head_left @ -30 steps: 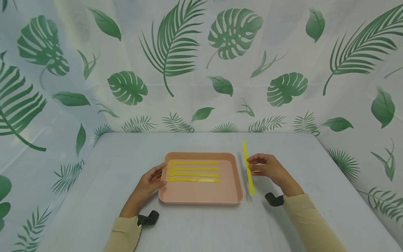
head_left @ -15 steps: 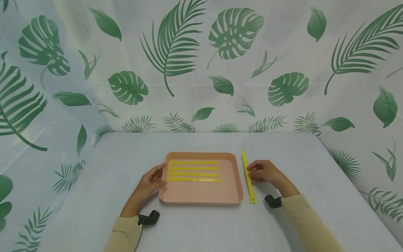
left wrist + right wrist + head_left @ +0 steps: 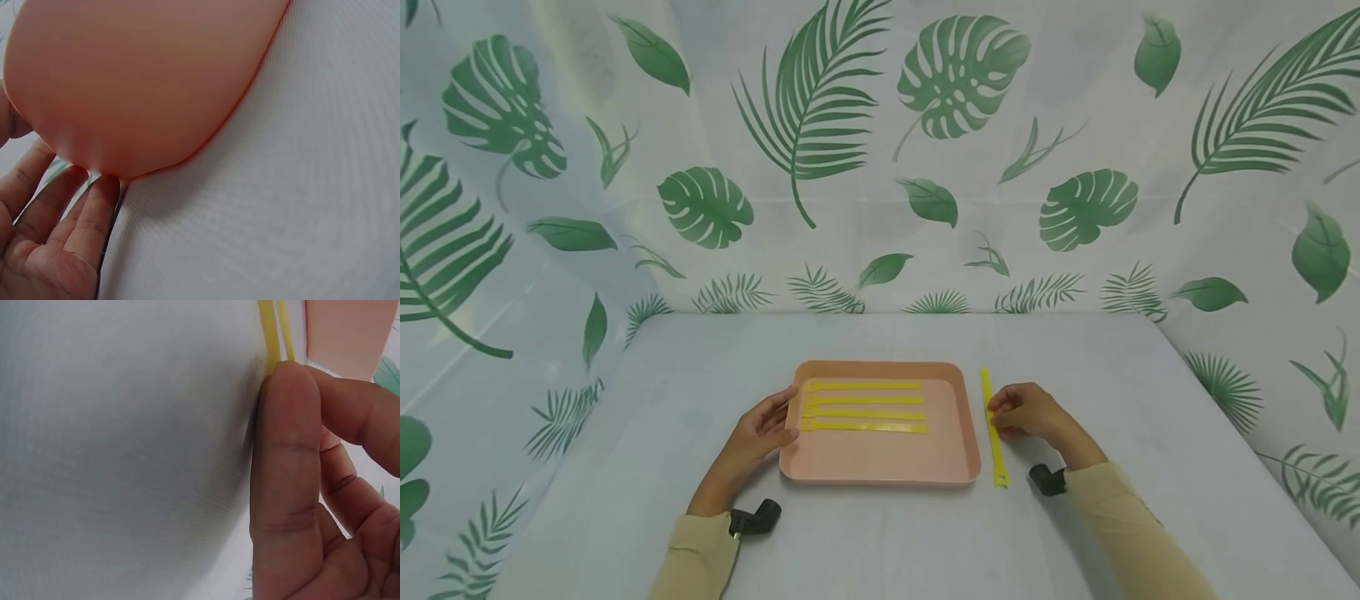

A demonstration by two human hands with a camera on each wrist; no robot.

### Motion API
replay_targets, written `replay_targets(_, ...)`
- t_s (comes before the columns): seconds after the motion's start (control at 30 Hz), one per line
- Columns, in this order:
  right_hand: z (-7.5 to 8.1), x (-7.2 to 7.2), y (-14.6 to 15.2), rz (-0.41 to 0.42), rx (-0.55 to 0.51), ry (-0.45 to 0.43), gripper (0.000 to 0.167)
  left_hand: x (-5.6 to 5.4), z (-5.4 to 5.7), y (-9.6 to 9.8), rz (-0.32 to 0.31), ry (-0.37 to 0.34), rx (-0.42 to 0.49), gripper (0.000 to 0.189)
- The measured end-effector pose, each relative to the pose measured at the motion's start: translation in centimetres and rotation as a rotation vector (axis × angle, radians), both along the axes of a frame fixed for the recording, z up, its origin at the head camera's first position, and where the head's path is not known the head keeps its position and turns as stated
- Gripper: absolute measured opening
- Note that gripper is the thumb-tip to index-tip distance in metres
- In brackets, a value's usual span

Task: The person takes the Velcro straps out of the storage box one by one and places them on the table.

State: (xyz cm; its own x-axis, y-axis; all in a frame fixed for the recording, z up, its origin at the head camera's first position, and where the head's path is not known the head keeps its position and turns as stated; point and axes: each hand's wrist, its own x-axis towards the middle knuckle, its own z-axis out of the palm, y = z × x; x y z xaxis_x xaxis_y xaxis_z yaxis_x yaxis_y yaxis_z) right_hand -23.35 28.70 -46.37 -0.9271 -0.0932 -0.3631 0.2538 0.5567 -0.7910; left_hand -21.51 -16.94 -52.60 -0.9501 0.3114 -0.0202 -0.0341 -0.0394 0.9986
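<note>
A pink tray (image 3: 880, 462) sits mid-table in the head view. Several yellow hook-and-loop cable ties (image 3: 868, 414) lie side by side in it, slotted heads toward the left. My left hand (image 3: 762, 427) grips the tray's left rim; its fingertips touch the outside of the tray wall (image 3: 144, 94) in the left wrist view. Just right of the tray, my right hand (image 3: 1026, 412) pinches another yellow cable tie (image 3: 997, 454) near its middle, slotted head toward me. In the right wrist view two yellow strips (image 3: 269, 331) run past the fingertips; whether they are separate ties I cannot tell.
The table (image 3: 880, 542) has a white cover. A white sheet (image 3: 850, 233) with green leaf prints rises behind it and at both sides. Black camera mounts (image 3: 1048, 480) sit on both wrists.
My right hand has come down and toward me with the cable tie, lowering it to about the table beside the tray. My left hand and the tray have stayed in place.
</note>
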Motion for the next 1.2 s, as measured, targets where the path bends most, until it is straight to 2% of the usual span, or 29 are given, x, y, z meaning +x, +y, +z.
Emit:
replay_targets(0.13, 0.1, 0.1, 0.1, 0.006, 0.011, 0.015, 0.014, 0.0, 0.1, 0.0, 0.000, 0.008, -0.005, 0.077)
replay_targets(0.3, 0.6, 0.2, -0.1, 0.003, 0.130, 0.058, 0.015, 0.1, 0.1, -0.1, 0.005, 0.001, -0.006, 0.077)
replay_targets(0.43, 1.3, 0.2, -0.6, 0.012, 0.199, 0.140, 0.014, 0.1, 0.2, -0.1, 0.005, -0.009, 0.004, 0.078)
replay_targets(0.6, 2.3, 0.4, -1.3, 0.025, 0.181, 0.238, 0.017, 0.1, 0.2, 0.0, 0.004, -0.009, 0.001, 0.077)
replay_targets(0.73, 3.1, 0.5, -2.2, 0.048, 0.156, 0.282, 0.018, 0.0, 0.2, 0.1, 0.005, -0.004, 0.000, 0.076)
replay_targets(1.0, 4.6, 0.5, -4.2, 0.101, 0.134, 0.314, 0.019, 0.1, 0.3, 0.1, 0.022, -0.014, -0.007, 0.075)
replay_targets(1.2, 5.3, 0.3, -5.4, 0.171, 0.100, 0.337, 0.022, 0.0, 0.3, 0.1, 0.018, -0.021, -0.001, 0.075)
